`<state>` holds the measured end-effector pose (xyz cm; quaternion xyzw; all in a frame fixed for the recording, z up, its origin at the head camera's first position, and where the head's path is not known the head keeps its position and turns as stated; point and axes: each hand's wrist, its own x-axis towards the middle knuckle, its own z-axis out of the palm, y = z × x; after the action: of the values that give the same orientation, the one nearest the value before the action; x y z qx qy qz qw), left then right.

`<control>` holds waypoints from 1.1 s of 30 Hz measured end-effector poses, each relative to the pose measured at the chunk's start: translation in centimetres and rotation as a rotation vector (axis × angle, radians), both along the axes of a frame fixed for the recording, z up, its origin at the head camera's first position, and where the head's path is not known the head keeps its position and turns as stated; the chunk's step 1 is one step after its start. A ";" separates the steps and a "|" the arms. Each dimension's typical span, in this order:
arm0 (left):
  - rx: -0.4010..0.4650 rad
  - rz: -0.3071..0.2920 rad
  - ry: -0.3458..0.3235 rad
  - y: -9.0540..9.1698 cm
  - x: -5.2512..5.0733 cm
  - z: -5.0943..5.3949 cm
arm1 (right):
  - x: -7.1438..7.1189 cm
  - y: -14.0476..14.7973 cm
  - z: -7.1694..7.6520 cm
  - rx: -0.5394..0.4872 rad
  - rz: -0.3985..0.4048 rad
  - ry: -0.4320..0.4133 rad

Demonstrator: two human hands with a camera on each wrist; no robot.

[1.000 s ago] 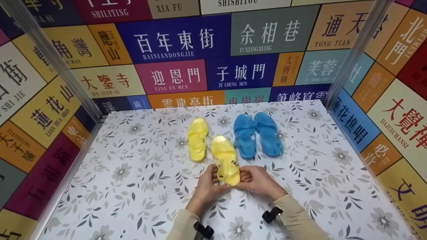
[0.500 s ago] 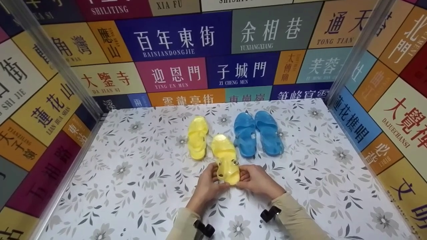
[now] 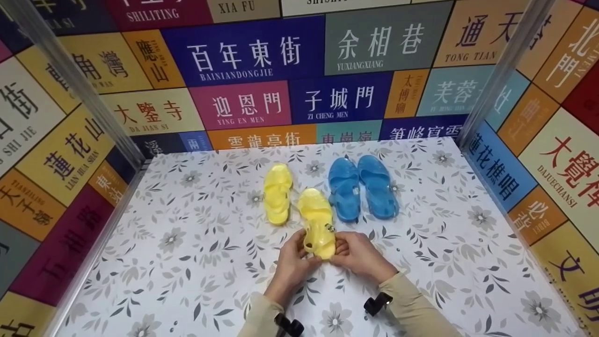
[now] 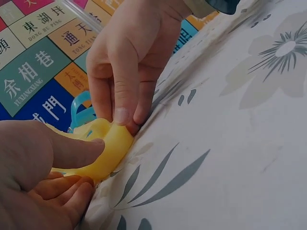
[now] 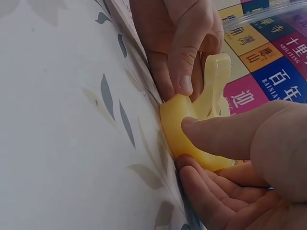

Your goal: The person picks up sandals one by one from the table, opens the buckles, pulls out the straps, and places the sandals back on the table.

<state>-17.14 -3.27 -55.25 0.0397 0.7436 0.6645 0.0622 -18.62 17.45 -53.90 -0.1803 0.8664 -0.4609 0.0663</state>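
A yellow sandal (image 3: pixel 316 220) lies toe away from me on the floral surface, with a small dark fastening on its right side. My left hand (image 3: pixel 294 257) pinches the left of its heel, thumb on top and fingers along the edge. On the heel's other side, my right hand (image 3: pixel 359 252) grips it the same way. The left wrist view shows both thumbs pressing the yellow heel (image 4: pixel 117 143) close to the surface. In the right wrist view, the raised strap (image 5: pixel 217 72) stands above the heel. Another yellow sandal (image 3: pixel 278 194) lies to the left, slightly farther back.
Two blue sandals, a left one (image 3: pixel 345 189) and a right one (image 3: pixel 377 187), stand side by side behind and right of the held sandal. Walls with coloured sign panels (image 3: pixel 243 49) enclose the floral-patterned tabletop (image 3: pixel 187 281). Clear corner posts (image 3: pixel 496 75) rise at the back.
Both hands keep hold of the yellow sandal's heel. The sandal has shifted very slightly to the right; the other sandals stay in place.
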 end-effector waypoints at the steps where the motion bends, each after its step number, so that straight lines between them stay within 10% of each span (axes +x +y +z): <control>1: 0.001 0.005 0.006 0.1 0.0 0.0 | 0.0 -0.1 0.0 -0.002 -0.005 0.005; 24: -0.004 0.104 0.072 1.1 -3.4 1.6 | -3.6 -2.4 1.1 0.027 -0.163 0.094; 33: -0.052 0.151 0.182 1.3 -4.9 0.7 | -4.5 -4.1 0.7 -0.078 -0.286 -0.053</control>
<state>-22.02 -1.96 -54.57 0.0420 0.7641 0.6414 -0.0549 -23.16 13.33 -53.24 -0.0452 0.8627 -0.5035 0.0157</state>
